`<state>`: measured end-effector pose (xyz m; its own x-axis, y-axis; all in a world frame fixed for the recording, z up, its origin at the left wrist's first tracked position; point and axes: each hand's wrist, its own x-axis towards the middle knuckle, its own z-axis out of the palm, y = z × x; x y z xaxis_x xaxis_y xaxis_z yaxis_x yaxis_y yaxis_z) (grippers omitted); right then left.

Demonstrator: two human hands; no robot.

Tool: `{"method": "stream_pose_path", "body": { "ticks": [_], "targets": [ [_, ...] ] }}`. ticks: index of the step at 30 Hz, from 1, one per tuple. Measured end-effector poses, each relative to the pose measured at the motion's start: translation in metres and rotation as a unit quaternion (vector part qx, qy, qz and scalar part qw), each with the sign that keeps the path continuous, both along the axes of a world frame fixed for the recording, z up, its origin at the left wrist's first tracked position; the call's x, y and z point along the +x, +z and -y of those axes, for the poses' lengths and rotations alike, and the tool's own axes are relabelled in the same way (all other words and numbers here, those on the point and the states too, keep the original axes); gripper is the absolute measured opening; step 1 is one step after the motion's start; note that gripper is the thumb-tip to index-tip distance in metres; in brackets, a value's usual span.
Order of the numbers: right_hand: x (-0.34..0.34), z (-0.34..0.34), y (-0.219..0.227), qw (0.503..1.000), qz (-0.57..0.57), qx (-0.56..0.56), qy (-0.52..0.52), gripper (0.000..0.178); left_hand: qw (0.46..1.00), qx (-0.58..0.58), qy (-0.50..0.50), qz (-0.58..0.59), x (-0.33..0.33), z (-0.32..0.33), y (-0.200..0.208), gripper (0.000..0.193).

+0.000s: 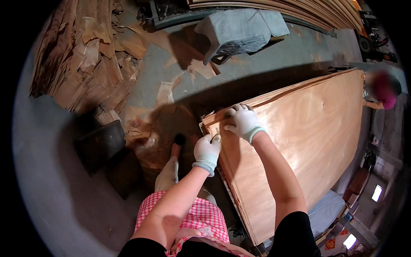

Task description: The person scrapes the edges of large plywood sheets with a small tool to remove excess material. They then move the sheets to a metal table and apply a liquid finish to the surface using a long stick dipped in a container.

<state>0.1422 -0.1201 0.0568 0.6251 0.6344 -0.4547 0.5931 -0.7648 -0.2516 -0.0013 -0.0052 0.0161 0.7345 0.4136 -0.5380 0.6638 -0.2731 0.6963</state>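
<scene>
A stack of large, thin wood veneer sheets (299,124) reaches from in front of me to the far right. My left hand (207,150), in a white glove with dark fingertips, is closed on the sheets' edge by the near left corner. Just right of it, my right hand (243,122), gloved the same way, bends its fingers over the top sheet's far edge, with the thumb on the sheet. A small pale patch (214,128) shows at the corner between the hands. Fingers below the edge are hidden.
Broken veneer scraps (85,55) are heaped at the left, with more pieces scattered on the floor. A grey-covered block (244,32) stands beyond the stack, before long stacked boards (291,6). Another person (385,90) touches the stack's far end. A dark box (100,143) sits left.
</scene>
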Motion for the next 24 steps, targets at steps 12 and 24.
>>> {"method": "stream_pose_path", "body": {
  "ticks": [12, 24],
  "targets": [
    [-0.024, 0.016, 0.021, 0.986, 0.094, 0.115, 0.071, 0.023, 0.988, 0.031, 0.01, 0.149, -0.039, -0.005, 0.016, 0.038],
    [-0.027, 0.007, 0.023, 0.997, 0.015, 0.009, 0.07, 0.027, 0.994, -0.013, -0.064, 0.091, -0.02, -0.016, 0.007, 0.033]
  ]
}}
